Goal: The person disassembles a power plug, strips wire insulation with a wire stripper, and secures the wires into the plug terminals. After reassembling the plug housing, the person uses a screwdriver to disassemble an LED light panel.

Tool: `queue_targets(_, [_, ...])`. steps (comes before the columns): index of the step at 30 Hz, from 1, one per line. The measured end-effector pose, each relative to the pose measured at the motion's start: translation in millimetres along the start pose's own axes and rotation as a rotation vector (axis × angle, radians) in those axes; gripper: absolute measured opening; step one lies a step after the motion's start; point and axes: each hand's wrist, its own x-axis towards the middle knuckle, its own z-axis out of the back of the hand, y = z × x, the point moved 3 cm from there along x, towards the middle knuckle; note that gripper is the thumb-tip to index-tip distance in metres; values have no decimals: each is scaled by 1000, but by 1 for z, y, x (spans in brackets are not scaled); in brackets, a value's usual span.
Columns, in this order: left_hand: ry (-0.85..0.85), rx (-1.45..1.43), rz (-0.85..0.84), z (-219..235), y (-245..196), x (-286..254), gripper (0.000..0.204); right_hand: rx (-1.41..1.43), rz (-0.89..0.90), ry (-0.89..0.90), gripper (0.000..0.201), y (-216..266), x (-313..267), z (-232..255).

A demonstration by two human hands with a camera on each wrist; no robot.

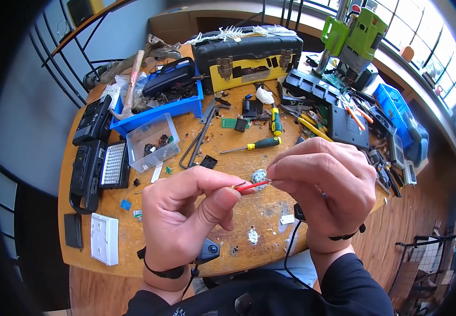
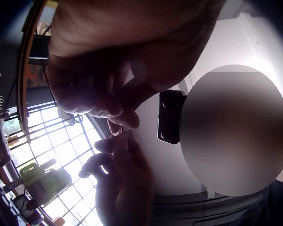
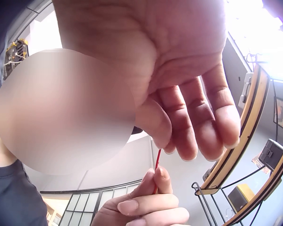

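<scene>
A short red wire point(image 1: 254, 185) stretches between both hands above the wooden table. My left hand point(image 1: 183, 218) pinches one end between thumb and forefinger, where a bit of brassy metal shows at the fingertips. The right hand point(image 1: 328, 181) pinches the other end between thumb and fingertips. In the right wrist view, the red wire point(image 3: 158, 159) runs from the right fingertips down into the left hand point(image 3: 146, 205). The left wrist view is dark, and the wire hardly shows there. Just behind the wire on the table lies a round grey part point(image 1: 260, 178).
Behind the hands lie a green-handled screwdriver point(image 1: 263, 143) and hex keys point(image 1: 199, 138). A blue bin point(image 1: 159, 113) with a hammer point(image 1: 132, 84) stands left, a clear box point(image 1: 154, 150) before it. A toolbox point(image 1: 246, 58) and green drill press point(image 1: 362, 39) stand at the back.
</scene>
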Motion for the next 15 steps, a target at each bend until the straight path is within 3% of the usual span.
queue_targets(10, [-51,112,-134,1,-5,1,12,61,-145,168,9,4,2,-1])
queue_targets(15, [-107,108,-201,2,-4,1,12,46,-227,339,11,-8,-5,-2])
